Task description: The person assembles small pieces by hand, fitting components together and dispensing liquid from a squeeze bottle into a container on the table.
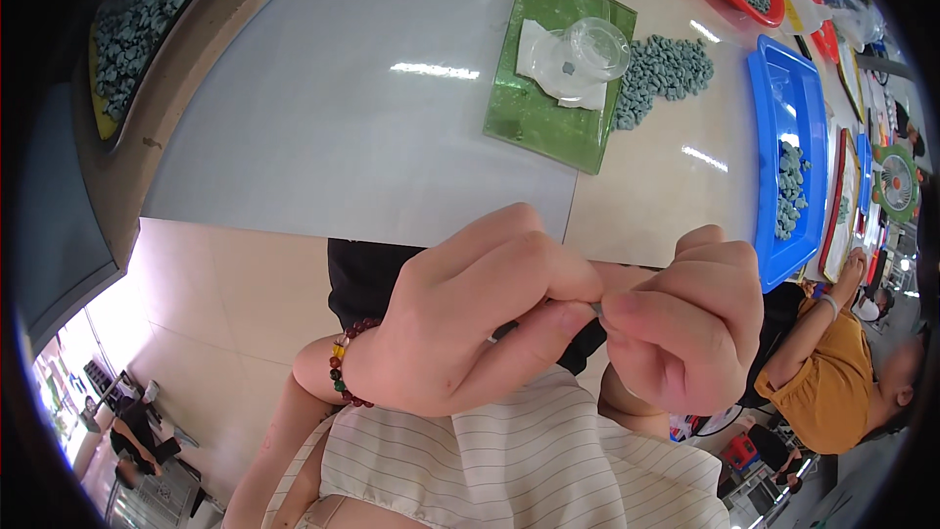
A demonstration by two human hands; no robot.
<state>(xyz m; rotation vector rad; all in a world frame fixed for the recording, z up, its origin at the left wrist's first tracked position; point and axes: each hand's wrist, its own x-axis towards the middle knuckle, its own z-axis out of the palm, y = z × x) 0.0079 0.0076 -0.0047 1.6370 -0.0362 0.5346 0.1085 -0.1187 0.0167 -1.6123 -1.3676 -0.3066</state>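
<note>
In front of my striped top, my left hand [460, 313] and my right hand [695, 323] meet with thumbs and forefingers pinched. Between the fingertips shows a tiny grey-green piece [597, 309], mostly hidden by them; both hands seem to grip it. Beyond the hands, a green glass plate [578, 142] lies on the table, bearing a white paper [578, 100]. A clear plastic cup [599, 47] rests on that paper, with one small grey-green piece [568, 69] beside or under it; I cannot tell which. A heap of similar pieces [661, 78] touches the plate's right side.
A blue tray [816, 118] with some pieces stands at the right. Behind it is a red basin [774, 10] full of them. Far left, a dark container holds many grey-green stones [147, 20]. A co-worker in a mustard shirt [827, 382] sits at the right.
</note>
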